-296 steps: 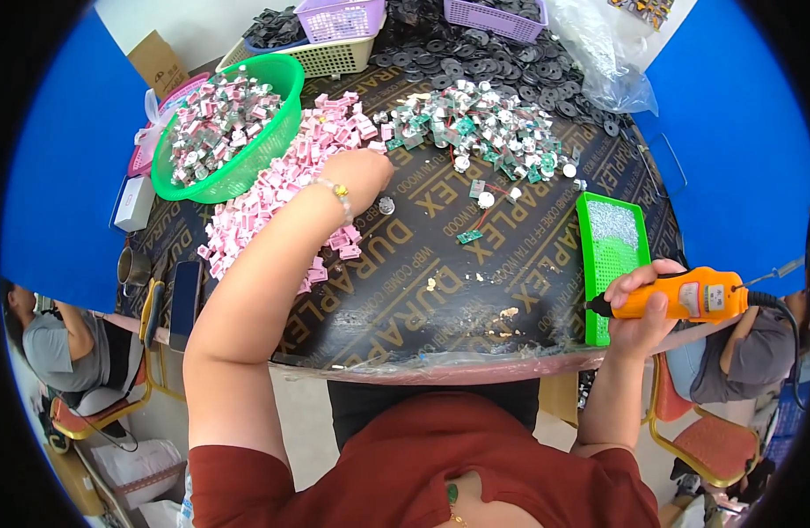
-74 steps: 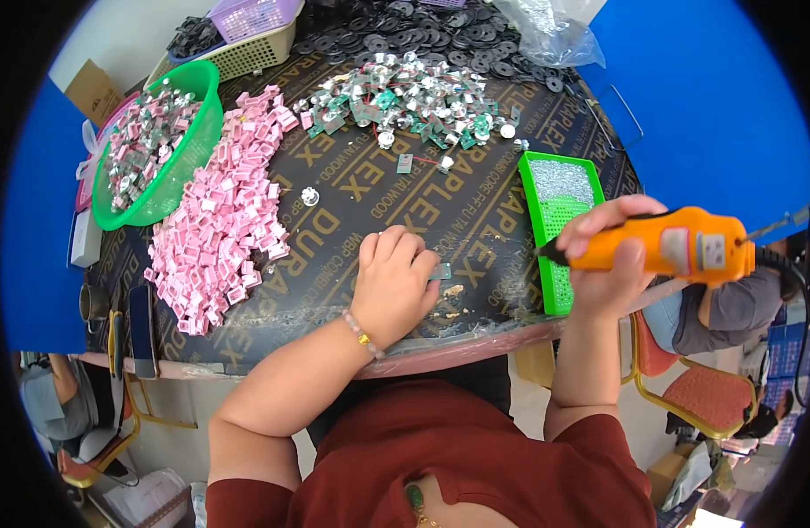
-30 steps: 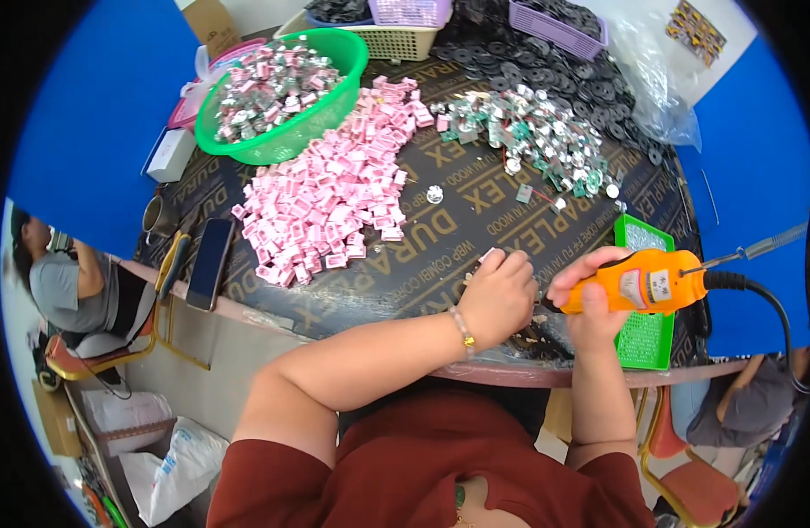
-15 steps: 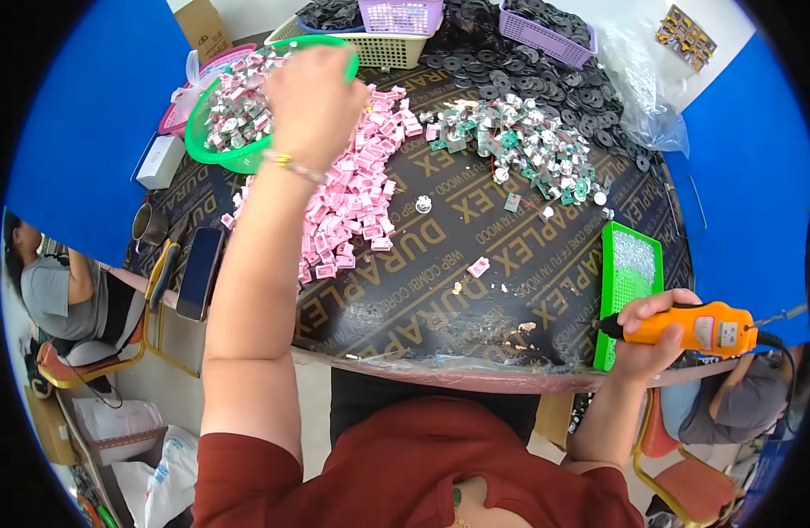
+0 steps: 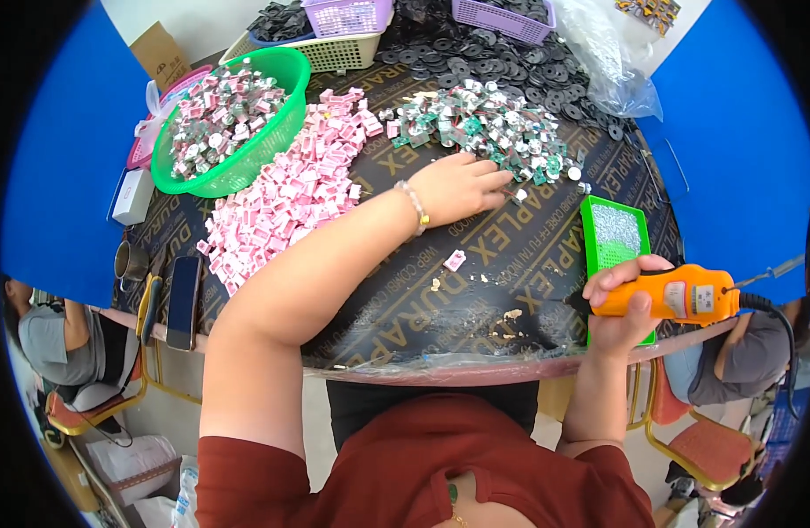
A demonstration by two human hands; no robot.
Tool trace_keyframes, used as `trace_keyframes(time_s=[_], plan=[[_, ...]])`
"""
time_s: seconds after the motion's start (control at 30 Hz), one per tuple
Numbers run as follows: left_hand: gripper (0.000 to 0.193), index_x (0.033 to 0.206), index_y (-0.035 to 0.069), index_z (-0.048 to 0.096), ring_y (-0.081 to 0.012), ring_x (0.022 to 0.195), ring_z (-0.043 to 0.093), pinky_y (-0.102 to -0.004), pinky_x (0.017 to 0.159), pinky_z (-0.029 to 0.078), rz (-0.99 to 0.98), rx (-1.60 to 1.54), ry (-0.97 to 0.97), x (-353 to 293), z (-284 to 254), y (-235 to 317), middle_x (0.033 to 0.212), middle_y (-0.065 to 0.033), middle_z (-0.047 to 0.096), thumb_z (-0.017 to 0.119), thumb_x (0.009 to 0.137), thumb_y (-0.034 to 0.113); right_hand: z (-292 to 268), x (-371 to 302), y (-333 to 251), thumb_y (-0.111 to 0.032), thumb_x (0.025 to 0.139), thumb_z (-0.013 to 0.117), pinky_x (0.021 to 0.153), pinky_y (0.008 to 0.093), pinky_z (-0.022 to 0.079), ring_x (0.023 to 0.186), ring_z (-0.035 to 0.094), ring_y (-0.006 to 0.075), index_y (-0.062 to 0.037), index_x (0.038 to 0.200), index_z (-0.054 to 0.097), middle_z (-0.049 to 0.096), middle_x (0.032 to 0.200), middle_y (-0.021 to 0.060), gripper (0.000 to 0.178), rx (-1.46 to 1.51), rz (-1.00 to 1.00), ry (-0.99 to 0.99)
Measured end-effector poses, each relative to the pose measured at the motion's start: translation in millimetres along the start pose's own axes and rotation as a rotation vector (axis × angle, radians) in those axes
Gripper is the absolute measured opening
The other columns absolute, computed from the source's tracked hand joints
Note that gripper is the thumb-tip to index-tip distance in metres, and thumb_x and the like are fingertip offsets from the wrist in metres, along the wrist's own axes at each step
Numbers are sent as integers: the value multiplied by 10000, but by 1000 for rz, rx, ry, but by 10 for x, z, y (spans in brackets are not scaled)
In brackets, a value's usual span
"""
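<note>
My left hand (image 5: 460, 189) is over the table at the near edge of a pile of small green circuit boards with white and silver parts (image 5: 484, 123). Its fingers are a little apart and point right; what lies beneath the palm is hidden. Wrapped in my right hand (image 5: 620, 304) is an orange electric screwdriver (image 5: 669, 295), lying sideways with its dark tip to the left. Behind that hand stands a green tray (image 5: 591, 233) of small silver screws. Many pink plastic housings (image 5: 286, 198) are heaped left of centre, and a single pink housing (image 5: 454, 260) lies near the middle.
A green basket (image 5: 292, 110) at the far left holds pink and silver assemblies. Black discs (image 5: 510, 75) are spread at the back, near a purple basket (image 5: 503, 19) and a clear plastic bag (image 5: 620, 75). A phone (image 5: 183, 304) and a metal cup (image 5: 131, 262) are at the left edge.
My left hand has moved from the green basket rightward to the circuit-board pile. My right hand keeps the screwdriver, and the whole view has shifted slightly.
</note>
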State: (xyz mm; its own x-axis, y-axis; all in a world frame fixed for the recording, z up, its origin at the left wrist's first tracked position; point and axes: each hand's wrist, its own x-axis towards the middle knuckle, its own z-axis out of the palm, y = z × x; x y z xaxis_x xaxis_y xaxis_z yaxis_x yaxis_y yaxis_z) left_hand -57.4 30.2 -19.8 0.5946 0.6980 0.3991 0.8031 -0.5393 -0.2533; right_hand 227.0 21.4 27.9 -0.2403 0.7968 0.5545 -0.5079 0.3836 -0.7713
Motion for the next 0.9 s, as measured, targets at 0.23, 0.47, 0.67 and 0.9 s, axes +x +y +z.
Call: trace_keyframes(time_s=[0.23,0.47,0.67,0.9], plan=[[103,854,138,630,-197,947,568,-338,823,457,-77,-80,-96,12,87,-253,938,-23,562,560,779,123,-78,14,-59,-384,834,708,492,310,485,526,537,164,-65,1123,435,587,727,119,509,-38,-44,-12],[281,981,23,606,-368,941,603,-433,846,478,-529,-641,-487,-123,-492,383,966,-210,632,599,850,271,-304,53,-133,-379,862,671,496,306,495,534,547,155,-47,1121,439,588,736,121,481,-82,-89,10],[157,884,46,611,-309,784,626,-395,712,503,-624,-697,-85,-107,-435,903,787,-140,616,631,728,51,-339,66,-162,-347,857,682,505,311,500,540,554,162,-46,1126,443,602,758,132,469,-57,-92,18],[134,775,92,572,-215,914,586,-366,860,383,-635,-787,72,-36,-199,1205,852,-1,667,705,762,93,-462,52,-197,-334,844,696,502,310,493,528,538,158,-41,1132,448,598,747,123,481,-77,-91,54]])
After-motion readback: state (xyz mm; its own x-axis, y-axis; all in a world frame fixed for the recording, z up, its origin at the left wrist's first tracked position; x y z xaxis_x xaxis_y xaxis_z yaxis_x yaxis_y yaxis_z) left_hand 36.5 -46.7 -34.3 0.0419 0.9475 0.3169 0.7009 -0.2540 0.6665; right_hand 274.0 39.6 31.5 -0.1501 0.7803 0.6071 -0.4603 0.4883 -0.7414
